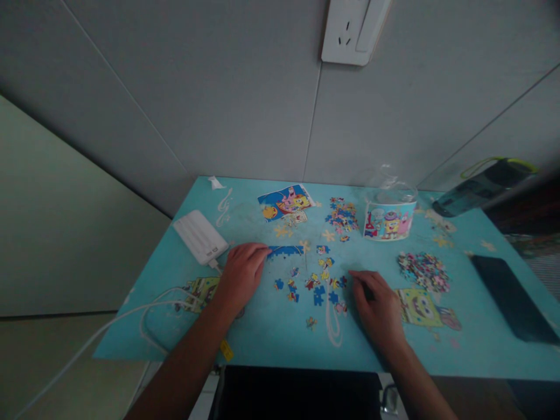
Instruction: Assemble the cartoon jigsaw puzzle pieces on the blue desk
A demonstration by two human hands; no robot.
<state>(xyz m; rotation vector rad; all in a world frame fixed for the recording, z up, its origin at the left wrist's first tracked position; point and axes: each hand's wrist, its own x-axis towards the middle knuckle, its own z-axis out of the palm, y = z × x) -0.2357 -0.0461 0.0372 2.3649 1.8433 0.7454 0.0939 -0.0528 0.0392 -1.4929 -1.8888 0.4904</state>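
Observation:
My left hand [244,273] has its fingers together at the left end of a joined strip of blue jigsaw pieces [286,250]. The fingertips cover that end of the strip. To the right, my right hand [380,309] rests on the table, loosely bent, with a gap between thumb and forefinger and nothing visible between them. Its fingertips are close to a loose jigsaw piece [343,282]. Between the hands lie several scattered pieces, among them blue ones [319,296] and yellow ones [326,263]. A single piece [311,322] lies nearer the front edge.
A picture card [286,202] lies at the back, beside a pile of pieces [342,216]. A clear tub with a cartoon label [388,221], another pile [423,272], a bottle [481,188] and a dark phone [513,297] are rightward. A white power bank [200,236] with a cable lies left.

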